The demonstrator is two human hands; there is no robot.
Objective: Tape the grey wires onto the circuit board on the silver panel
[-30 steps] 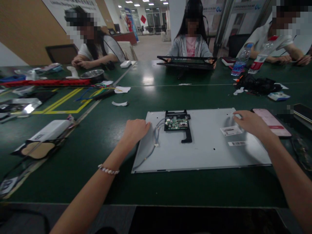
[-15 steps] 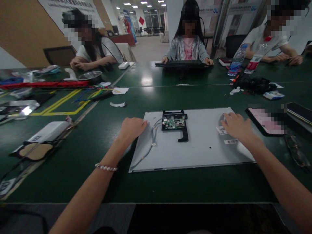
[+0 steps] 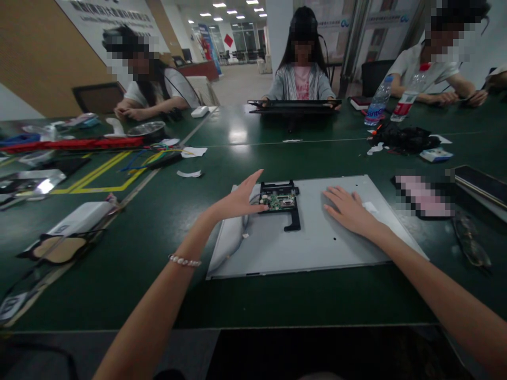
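Observation:
A grey metal panel (image 3: 317, 243) lies flat on the green table in front of me. A small green circuit board (image 3: 278, 200) in a black bracket sits near its far edge, with pale cables at the panel's left side. My left hand (image 3: 240, 200) hovers open, fingers stretched toward the circuit board, just left of it. My right hand (image 3: 348, 211) lies flat and open on the panel, to the right of the board, near a white label (image 3: 370, 207).
Three other people sit across the table; one holds a black frame (image 3: 295, 107). Two water bottles (image 3: 378, 105) and a black heap (image 3: 402, 138) stand at the far right. A pink phone (image 3: 422, 195), a metal bowl (image 3: 148, 129), coloured wires and a white box (image 3: 81, 217) lie around.
My left hand left the panel's left edge, opened and moved right toward the circuit board. My right hand slid left along the panel from its right corner.

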